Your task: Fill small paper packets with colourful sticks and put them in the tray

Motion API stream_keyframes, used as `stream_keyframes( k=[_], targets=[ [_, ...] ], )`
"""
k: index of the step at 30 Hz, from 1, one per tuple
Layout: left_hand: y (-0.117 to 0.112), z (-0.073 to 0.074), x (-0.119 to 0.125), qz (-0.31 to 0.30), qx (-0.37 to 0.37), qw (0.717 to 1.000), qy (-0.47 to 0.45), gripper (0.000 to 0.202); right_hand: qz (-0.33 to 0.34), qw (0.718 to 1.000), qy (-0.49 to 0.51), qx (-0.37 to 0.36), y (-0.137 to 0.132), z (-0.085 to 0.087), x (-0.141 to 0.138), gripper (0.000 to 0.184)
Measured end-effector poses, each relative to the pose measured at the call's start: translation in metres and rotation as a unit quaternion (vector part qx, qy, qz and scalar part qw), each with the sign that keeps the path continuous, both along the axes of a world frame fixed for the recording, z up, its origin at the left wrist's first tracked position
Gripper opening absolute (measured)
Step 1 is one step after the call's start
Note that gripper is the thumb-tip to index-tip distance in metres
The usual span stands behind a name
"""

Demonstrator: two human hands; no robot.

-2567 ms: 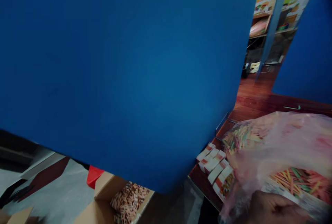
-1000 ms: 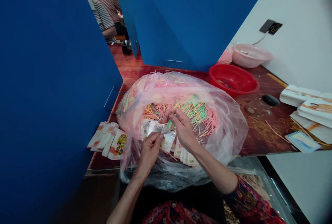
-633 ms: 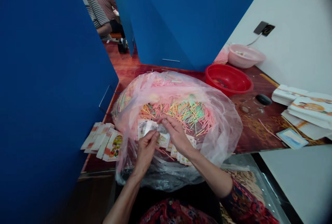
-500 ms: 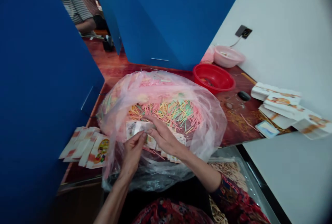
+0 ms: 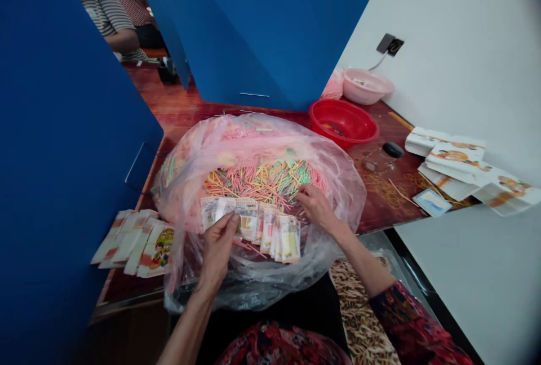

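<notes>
A big clear pink plastic bag (image 5: 338,185) lies open on the wooden table (image 5: 181,111), full of thin coloured sticks (image 5: 257,176). A row of small clear printed packets (image 5: 270,230) rests on the bag's near edge. My left hand (image 5: 217,249) pinches the leftmost packet (image 5: 226,207) of that row between thumb and fingers. My right hand (image 5: 315,204) reaches into the stick pile at the right, fingers curled down among the sticks; what it grips is hidden.
Flat packets (image 5: 135,241) lie fanned at the left by a blue partition (image 5: 63,173). A red bowl (image 5: 342,123) and pink bowl (image 5: 366,86) stand behind. White printed stacks (image 5: 460,165), rubber bands (image 5: 384,190) and a small pad (image 5: 431,201) lie right. Another person's sleeve (image 5: 107,13) shows beyond.
My view swung from the blue partition onto the bag. My right hand left the packet my left hand holds and moved right into the sticks, uncovering the row of packets.
</notes>
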State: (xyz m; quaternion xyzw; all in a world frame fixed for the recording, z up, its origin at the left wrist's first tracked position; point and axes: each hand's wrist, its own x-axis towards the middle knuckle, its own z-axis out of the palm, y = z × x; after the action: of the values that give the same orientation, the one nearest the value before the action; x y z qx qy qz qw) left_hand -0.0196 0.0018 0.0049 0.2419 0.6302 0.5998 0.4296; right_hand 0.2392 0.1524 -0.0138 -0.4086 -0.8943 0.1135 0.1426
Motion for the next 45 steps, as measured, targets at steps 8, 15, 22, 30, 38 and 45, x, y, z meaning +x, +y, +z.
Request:
stream_keyframes(
  k=[8, 15, 22, 30, 38, 45],
  targets=[
    [-0.002, -0.007, -0.002, -0.039, -0.001, 0.998, 0.039, 0.041, -0.064, 0.836, 0.498, -0.223, -0.029, 0.057, -0.067, 0.031],
    [-0.004, -0.009, 0.0, -0.04, 0.026, 0.999, 0.024, 0.042, -0.03, 0.871, 0.472, -0.133, -0.063, 0.085, -0.125, 0.018],
    [-0.006, -0.008, -0.006, -0.024, 0.038, 0.999, 0.007, 0.037, 0.035, 0.906, 0.399, -0.136, -0.07, 0.069, -0.127, 0.019],
    [0.0, 0.003, -0.001, -0.025, 0.091, 0.986, -0.138, 0.036, -0.008, 0.865, 0.43, -0.257, -0.067, 0.064, -0.128, 0.013],
    [0.0, 0.004, 0.002, -0.055, 0.077, 0.988, -0.124, 0.036, -0.011, 0.838, 0.447, -0.315, -0.073, 0.065, -0.128, 0.021],
    [-0.008, 0.01, 0.007, -0.2, 0.052, 0.977, -0.061, 0.028, -0.072, 0.825, 0.456, -0.325, -0.088, 0.06, -0.109, 0.021]
  ],
)
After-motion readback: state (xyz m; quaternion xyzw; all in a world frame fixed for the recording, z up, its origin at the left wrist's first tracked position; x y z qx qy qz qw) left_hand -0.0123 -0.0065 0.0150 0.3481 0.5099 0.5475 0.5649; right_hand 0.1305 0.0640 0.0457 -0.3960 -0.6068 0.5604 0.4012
